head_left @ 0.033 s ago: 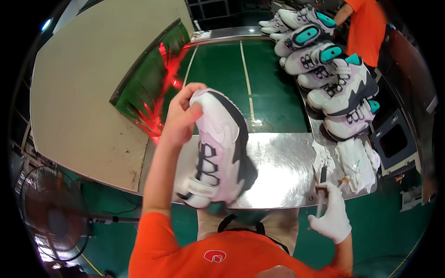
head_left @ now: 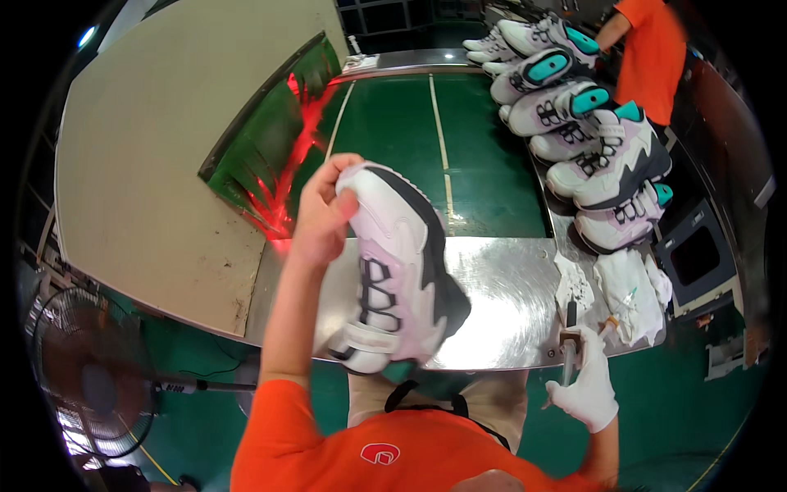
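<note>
My left hand (head_left: 324,217) is bare and grips the toe of a white and pale lilac sneaker (head_left: 392,246). The thumb lies on the upper, and the fingers wrap behind the toe. The shoe hangs over the near metal edge with toe up and heel toward me; black laces and a black side sole show. My right hand (head_left: 589,381), in a white glove, is closed around a slim tool (head_left: 568,348) with a dark end and a metal shaft at the table's right edge. Its exact kind cannot be made out.
Several similar sneakers (head_left: 611,152) with teal insides are piled along the right side. White cloths (head_left: 627,291) lie near my right hand. A green belt (head_left: 393,139) runs beyond the metal tabletop (head_left: 500,303). On the left are a beige panel (head_left: 164,164) and a fan (head_left: 98,385). A co-worker (head_left: 652,57) stands far right.
The sneaker's heel end has swung a little to the right while my left hand keeps its grip on the toe. My right hand has barely moved.
</note>
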`<state>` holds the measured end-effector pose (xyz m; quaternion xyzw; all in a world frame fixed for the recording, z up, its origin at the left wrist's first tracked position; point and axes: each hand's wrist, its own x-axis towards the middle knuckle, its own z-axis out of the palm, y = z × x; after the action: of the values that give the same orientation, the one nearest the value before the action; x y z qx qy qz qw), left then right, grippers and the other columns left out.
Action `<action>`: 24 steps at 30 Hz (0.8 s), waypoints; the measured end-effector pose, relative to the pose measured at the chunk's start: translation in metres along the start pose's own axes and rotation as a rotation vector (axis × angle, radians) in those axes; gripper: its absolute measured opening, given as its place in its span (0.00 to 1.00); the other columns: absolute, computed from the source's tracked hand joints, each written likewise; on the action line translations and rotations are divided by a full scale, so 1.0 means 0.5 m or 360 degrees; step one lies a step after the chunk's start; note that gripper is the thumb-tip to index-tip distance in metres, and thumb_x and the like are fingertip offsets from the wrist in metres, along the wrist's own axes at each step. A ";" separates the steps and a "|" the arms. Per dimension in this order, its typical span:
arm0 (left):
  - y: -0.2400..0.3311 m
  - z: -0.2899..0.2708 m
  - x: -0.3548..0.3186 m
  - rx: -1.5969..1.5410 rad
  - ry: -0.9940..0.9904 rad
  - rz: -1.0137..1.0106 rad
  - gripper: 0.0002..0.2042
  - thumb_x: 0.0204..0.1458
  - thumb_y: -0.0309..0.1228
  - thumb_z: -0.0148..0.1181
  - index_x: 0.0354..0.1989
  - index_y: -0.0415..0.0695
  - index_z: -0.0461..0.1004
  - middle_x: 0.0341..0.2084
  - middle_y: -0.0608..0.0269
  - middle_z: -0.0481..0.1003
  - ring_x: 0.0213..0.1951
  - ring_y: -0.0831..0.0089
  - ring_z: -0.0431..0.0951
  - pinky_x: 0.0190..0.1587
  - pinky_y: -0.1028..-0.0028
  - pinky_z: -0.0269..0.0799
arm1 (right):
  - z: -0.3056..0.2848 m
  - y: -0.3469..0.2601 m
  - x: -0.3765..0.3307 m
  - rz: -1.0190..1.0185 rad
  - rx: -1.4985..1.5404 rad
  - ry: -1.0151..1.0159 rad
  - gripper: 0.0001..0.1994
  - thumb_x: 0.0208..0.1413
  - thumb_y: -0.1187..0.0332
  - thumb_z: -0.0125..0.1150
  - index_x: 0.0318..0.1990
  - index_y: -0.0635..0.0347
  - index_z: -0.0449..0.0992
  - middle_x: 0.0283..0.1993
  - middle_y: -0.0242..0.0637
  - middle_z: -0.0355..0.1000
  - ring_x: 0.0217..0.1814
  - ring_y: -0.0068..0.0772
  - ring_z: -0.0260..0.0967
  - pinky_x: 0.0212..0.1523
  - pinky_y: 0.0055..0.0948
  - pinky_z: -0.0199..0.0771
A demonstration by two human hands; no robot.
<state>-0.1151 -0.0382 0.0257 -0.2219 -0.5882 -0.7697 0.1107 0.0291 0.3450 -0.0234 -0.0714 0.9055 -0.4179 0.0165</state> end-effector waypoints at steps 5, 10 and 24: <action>-0.067 -0.002 -0.064 -0.0196 0.0196 -0.0007 0.27 0.52 0.41 0.65 0.56 0.39 0.66 0.45 0.62 0.73 0.46 0.75 0.73 0.51 0.76 0.67 | 0.020 0.000 0.007 0.0366 0.0797 -0.0026 0.41 0.27 0.67 0.73 0.56 0.58 0.62 0.48 0.32 0.61 0.49 0.28 0.59 0.50 0.28 0.65; -0.084 -0.016 -0.073 -0.0252 0.0242 -0.0051 0.25 0.55 0.40 0.61 0.57 0.40 0.66 0.46 0.63 0.73 0.47 0.76 0.73 0.52 0.76 0.66 | 0.014 0.013 0.011 0.0377 0.0936 -0.0052 0.41 0.29 0.62 0.75 0.55 0.57 0.62 0.47 0.32 0.61 0.50 0.27 0.60 0.51 0.28 0.62; -0.093 -0.026 -0.088 -0.0482 0.0304 -0.0031 0.21 0.56 0.36 0.60 0.55 0.39 0.67 0.45 0.61 0.74 0.47 0.76 0.73 0.51 0.75 0.68 | 0.016 -0.018 0.019 0.0472 0.0861 -0.0017 0.45 0.28 0.57 0.78 0.57 0.61 0.61 0.48 0.32 0.60 0.51 0.29 0.61 0.55 0.29 0.61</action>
<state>-0.0991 -0.0416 -0.0375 -0.1562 -0.4545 -0.8681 0.1239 0.0215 0.3320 -0.0216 0.0663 0.7619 -0.6364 0.1003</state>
